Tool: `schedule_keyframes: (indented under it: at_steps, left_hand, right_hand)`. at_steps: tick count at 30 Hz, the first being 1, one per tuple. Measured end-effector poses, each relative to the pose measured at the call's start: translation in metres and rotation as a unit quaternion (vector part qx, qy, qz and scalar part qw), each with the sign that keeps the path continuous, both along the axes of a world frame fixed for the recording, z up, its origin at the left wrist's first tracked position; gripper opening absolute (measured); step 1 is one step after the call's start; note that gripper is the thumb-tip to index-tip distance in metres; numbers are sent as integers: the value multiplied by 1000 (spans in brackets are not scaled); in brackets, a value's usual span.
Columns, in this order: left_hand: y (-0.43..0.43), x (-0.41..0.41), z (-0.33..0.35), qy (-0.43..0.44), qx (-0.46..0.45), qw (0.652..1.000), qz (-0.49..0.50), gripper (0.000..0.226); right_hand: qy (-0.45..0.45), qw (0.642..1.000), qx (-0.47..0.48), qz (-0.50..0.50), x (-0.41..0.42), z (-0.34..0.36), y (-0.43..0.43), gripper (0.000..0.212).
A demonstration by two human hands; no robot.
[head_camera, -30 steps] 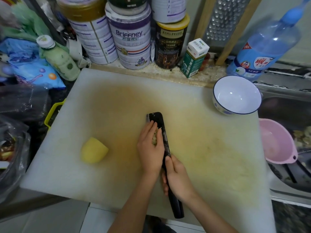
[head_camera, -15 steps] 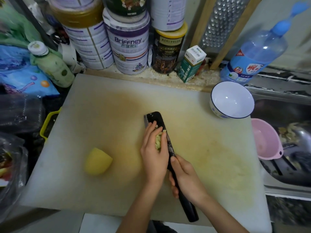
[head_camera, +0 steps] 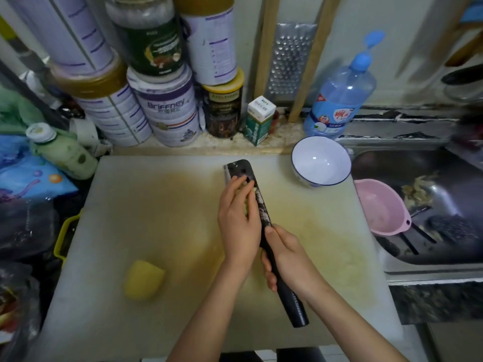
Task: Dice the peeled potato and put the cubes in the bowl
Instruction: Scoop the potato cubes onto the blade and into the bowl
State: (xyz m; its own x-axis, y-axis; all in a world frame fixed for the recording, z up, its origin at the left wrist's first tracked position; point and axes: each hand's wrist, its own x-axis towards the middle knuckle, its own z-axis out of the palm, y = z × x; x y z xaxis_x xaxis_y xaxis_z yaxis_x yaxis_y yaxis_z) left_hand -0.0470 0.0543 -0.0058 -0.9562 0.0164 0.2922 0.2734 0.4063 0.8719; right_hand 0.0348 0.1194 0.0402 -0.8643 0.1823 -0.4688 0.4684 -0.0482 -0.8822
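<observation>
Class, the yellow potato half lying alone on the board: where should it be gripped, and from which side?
Grip the pale yellow peeled potato half across its rounded flanks, coming from above. It lies low and apart from everything on the white cutting board, so both flanks look reachable.

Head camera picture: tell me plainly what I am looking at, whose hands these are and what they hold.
There is no machine: a person wears one camera on the head, looking down at their own hands. The right hand grips a dark knife by its handle. The left hand presses cut potato pieces against the blade's side. Under them is a large white cutting board. A potato half lies on it, to the left. An empty white bowl stands at its far right corner, beside the sink.
</observation>
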Motion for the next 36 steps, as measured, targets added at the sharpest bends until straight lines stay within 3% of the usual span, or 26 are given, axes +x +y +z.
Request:
schedule_keyframes:
  at_steps: [11, 17, 20, 31, 36]
  left_hand:
    - [136, -30, 16, -4, 38, 999, -23, 24]
    - [198, -44, 3, -7, 29, 999, 14, 29]
    - [213, -48, -8, 3, 8, 999, 47, 34]
    - [215, -57, -24, -3, -135, 987, 92, 7]
    - [205, -51, -21, -42, -180, 980, 77, 21]
  right_hand:
    - [0, 1000, -7, -21, -29, 15, 134, 30]
    - [-21, 1000, -13, 7, -52, 2, 199, 30]
    - [-33, 999, -7, 24, -59, -8, 216, 32]
    - [-12, 996, 59, 60, -66, -21, 256, 34]
    - [0, 996, 66, 61, -73, -17, 264, 33]
